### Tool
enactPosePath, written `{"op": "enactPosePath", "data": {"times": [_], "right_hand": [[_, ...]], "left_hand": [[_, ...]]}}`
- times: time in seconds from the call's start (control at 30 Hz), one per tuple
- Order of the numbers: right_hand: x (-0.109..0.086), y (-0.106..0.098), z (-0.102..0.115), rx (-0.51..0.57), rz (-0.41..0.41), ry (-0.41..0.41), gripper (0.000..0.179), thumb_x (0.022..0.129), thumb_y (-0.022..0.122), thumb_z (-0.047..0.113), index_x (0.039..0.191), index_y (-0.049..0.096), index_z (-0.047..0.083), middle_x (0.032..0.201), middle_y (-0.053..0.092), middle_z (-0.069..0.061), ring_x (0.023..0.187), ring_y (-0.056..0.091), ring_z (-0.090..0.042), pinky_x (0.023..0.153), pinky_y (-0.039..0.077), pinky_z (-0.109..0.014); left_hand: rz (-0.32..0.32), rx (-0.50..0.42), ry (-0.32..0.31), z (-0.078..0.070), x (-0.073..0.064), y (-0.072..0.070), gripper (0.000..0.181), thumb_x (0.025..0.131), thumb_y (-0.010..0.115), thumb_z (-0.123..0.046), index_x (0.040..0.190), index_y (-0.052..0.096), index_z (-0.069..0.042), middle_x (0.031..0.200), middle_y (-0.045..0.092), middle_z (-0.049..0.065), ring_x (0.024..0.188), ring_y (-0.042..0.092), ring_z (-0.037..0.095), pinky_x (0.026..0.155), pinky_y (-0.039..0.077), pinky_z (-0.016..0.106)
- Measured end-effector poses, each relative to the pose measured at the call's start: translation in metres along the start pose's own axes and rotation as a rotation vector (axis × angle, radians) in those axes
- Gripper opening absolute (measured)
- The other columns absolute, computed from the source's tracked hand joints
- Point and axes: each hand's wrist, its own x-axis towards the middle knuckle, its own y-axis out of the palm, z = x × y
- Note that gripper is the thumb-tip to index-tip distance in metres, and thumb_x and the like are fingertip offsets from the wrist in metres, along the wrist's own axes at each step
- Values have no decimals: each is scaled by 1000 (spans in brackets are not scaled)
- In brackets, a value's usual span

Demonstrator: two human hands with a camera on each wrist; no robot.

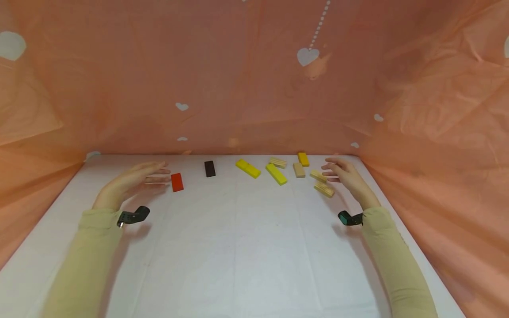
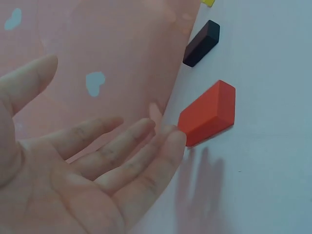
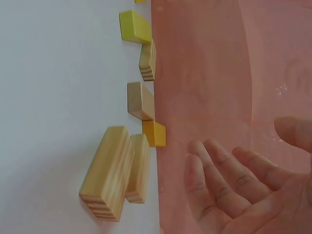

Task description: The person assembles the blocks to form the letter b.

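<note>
My left hand (image 1: 135,180) is held just left of a red block (image 1: 177,182), its fingers loosely extended and holding nothing. In the left wrist view the red block (image 2: 207,116) lies past the fingertips, with a black block (image 2: 202,44) beyond it. On the other side my right hand (image 1: 347,176) hovers by two plain wooden blocks, one nearer the front (image 1: 324,190) and one behind (image 1: 318,176). Its fingers are relaxed and bare in the right wrist view, where the nearer wooden block (image 3: 107,173) stands out largest.
Along the table's back lie a black block (image 1: 210,168), two yellow-green blocks (image 1: 248,168) (image 1: 276,174), two more wooden blocks (image 1: 278,163) (image 1: 299,170) and an orange-yellow block (image 1: 303,159). A pink cloth (image 1: 238,88) with hearts encloses the white table (image 1: 238,247) at back and sides.
</note>
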Motion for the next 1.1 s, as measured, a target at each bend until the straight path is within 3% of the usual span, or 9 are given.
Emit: {"op": "enactPosePath", "data": {"times": [0.03,0.1,0.17,0.27,0.3,0.4,0.67,0.9,1.1], "right_hand": [[0,1,0,2,2,2,49,105,40,24,145,31,-3,135,45,-29,120,49,-42,98,47,-47],[-1,4,-1,4,6,3,48,105,40,23,144,32,-3,134,46,-28,119,49,-42,98,47,-47],[-2,6,-2,0,10,4,48,104,41,24,144,33,-3,133,47,-29,118,50,-42,98,46,-48],[-3,9,-5,1,14,10,48,104,41,25,142,35,-3,132,47,-30,117,50,-43,100,43,-53],[-3,10,-6,7,17,11,47,104,42,24,142,35,-3,132,47,-31,117,50,-44,100,42,-54],[-3,12,-7,17,22,14,46,104,42,22,141,35,-4,131,47,-32,116,50,-46,101,41,-56],[-1,18,-5,-21,29,19,48,103,43,22,142,35,-5,129,50,-30,113,53,-43,100,45,-49],[0,20,-2,-17,51,33,48,104,41,22,143,32,-5,132,49,-29,115,52,-42,101,43,-50],[2,20,-5,-7,56,10,49,104,41,22,143,32,-6,132,48,-31,116,51,-43,101,42,-53]], "left_hand": [[-22,16,-39,-20,-12,13,59,99,47,-47,141,38,-7,135,52,11,117,57,28,104,41,48],[-72,-102,-73,-23,-17,21,65,94,53,-51,141,36,-9,136,50,12,119,55,29,106,39,46],[-77,-228,-30,2,-4,14,71,92,59,-49,143,34,-6,138,46,19,120,53,34,107,37,47],[-42,-370,153,32,1,8,45,99,55,-23,139,41,-8,134,49,19,119,52,35,102,45,41],[-1,-357,286,38,0,9,46,95,55,-7,139,41,-2,133,48,24,118,51,39,101,45,43],[29,-422,348,32,-11,18,41,95,47,5,136,44,-2,131,49,20,119,49,37,103,43,42],[-197,-281,-124,-13,-14,41,67,89,66,-42,141,36,-12,143,40,8,128,44,29,81,49,48],[-207,27,-79,-2,9,34,67,96,59,-34,141,31,6,137,43,22,112,58,30,111,26,49],[-228,98,-56,3,24,33,64,95,61,-25,138,34,14,133,46,31,98,62,18,105,40,40]]}}
